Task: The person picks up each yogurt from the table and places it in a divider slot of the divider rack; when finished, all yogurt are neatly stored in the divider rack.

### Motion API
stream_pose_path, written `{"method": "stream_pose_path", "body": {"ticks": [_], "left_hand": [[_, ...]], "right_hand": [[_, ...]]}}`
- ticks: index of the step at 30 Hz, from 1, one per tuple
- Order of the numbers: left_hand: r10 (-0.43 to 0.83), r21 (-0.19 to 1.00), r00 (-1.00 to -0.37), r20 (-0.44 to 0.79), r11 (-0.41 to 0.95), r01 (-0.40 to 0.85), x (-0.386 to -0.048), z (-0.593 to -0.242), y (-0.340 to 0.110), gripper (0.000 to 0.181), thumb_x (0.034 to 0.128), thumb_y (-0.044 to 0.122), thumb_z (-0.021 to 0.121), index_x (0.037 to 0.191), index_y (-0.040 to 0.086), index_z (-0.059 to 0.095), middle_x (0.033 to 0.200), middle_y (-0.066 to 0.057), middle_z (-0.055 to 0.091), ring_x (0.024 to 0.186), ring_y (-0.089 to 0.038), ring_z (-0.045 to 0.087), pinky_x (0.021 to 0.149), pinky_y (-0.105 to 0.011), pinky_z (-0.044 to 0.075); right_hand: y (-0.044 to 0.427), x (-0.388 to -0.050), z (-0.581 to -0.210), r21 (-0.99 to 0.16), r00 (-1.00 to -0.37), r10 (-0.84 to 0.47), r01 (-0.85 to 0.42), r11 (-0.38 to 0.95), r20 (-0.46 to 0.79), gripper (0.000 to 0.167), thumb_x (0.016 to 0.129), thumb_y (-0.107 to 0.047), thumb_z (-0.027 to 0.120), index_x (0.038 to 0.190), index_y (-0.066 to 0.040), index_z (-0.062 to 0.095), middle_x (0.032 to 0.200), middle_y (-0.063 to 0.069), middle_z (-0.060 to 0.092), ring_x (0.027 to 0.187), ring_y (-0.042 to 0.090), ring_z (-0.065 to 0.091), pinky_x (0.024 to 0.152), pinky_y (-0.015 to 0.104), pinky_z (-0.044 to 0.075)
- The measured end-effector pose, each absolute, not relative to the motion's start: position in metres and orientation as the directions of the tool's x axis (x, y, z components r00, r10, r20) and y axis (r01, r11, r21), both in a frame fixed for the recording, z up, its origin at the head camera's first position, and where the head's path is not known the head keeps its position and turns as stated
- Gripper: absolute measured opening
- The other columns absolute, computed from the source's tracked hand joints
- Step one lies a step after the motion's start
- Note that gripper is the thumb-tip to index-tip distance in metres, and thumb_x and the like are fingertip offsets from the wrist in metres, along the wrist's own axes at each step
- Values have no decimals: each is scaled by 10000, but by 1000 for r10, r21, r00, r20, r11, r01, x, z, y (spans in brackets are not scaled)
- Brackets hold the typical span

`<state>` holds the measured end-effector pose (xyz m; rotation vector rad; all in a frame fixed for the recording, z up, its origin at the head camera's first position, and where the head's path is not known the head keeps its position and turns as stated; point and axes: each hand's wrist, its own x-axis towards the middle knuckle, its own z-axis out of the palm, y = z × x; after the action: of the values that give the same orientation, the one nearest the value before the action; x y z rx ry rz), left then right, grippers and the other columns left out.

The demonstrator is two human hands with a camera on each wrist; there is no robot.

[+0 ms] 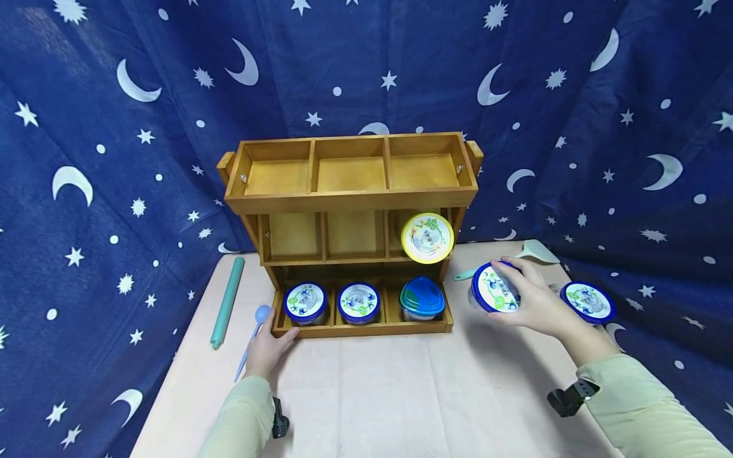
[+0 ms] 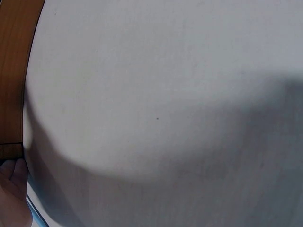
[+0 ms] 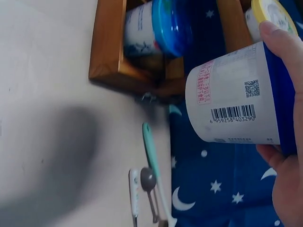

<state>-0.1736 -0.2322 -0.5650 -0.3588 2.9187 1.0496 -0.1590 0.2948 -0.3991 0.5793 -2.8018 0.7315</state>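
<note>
A three-tier wooden shelf [image 1: 350,202] stands at the back of the table. My left hand [image 1: 269,350] grips its lower left front corner, thumb over the front edge; the left wrist view catches only part of that hand [image 2: 14,194]. In my right hand [image 1: 535,299] is a round plastic tub with a dark blue lid [image 1: 497,289], held by the lid in the air right of the shelf. Its white side with a barcode [image 3: 232,97] faces the right wrist camera. Two blue-lidded tubs [image 1: 306,303] [image 1: 358,303] and a lighter blue-lidded tub [image 1: 422,298] occupy the bottom tier.
A yellow-lidded tub [image 1: 427,238] sits in the middle tier's right compartment. Beyond my right wrist is another blue-lidded tub [image 1: 587,301]. A turquoise spatula [image 3: 150,146], a grey spoon [image 3: 148,179] and a white handle [image 3: 134,194] lie right of the shelf. Leftward are a teal rod [image 1: 228,302] and a blue spoon [image 1: 261,314].
</note>
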Motion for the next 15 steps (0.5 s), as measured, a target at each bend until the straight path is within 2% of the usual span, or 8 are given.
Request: {"method": "stream_pose_path", "body": {"ticks": [7,15], "left_hand": [[-210,628,-972,-107,743,-230,-173,-564,-231,963,796,603,625,1510,133,180,1418,-279,352,1218,-492,402,1000,-558,342],[-214,634,-971,-110,737,-234,-173,-565,-231,988,778,621,633,1512,142,177,1421,-275,352,1220,-486,405,1004,-554,341]], "right_hand": [[276,-155,-389,-436,-894,-364,-446,781,263,965,633,-403,856,1433,-172,368,1425,229,218,1220,468,269,840,705,343],[257,-154,-380,-408,-843,-446,-536,739,299,950,616,-417,864,1416,-217,392,1383,174,274,1174,377,346,815,612,455]]}}
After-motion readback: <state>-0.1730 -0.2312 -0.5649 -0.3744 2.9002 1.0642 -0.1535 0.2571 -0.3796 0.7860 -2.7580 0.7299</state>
